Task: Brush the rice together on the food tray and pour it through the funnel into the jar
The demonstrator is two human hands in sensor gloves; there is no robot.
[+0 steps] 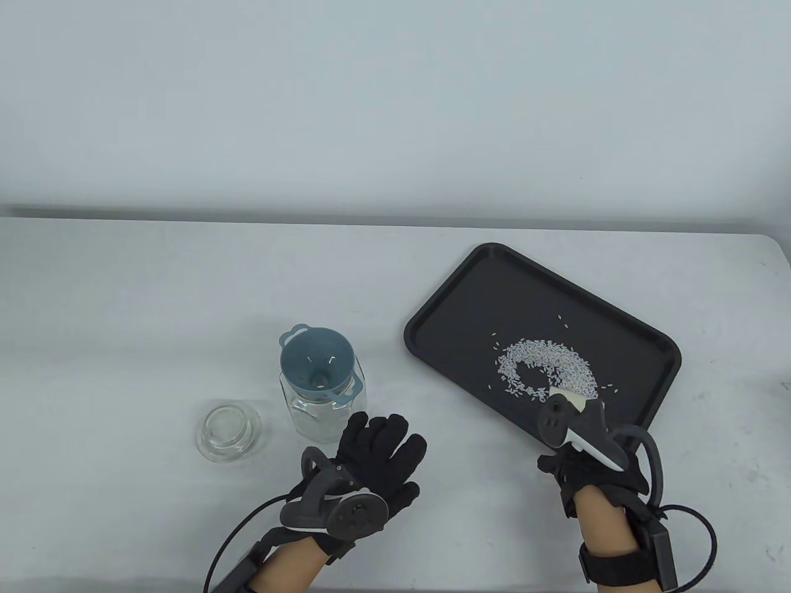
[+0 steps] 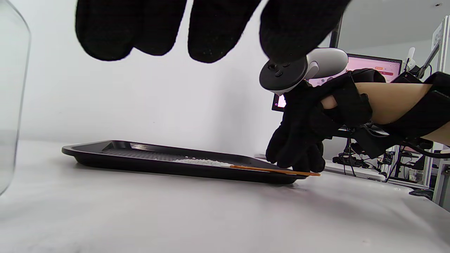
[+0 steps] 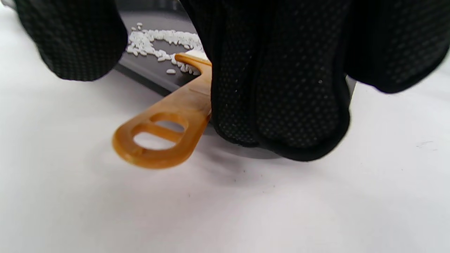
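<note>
Gripping brush [image 3: 165, 130], right hand [image 1: 587, 460] beside rice [image 1: 544, 367]

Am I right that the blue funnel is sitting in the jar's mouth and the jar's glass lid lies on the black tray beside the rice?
Not quite. The funnel does sit in the jar, but the glass lid lies on the table left of the jar, not on the tray. The table view shows it.

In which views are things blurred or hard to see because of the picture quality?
Table view: sharp, evenly lit, soft shadows; the rice shows clearly on the black tray. Left wrist view: the left hand's fingers are near and blurred. Right wrist view: the brush handle looks soft at its looped end.
</note>
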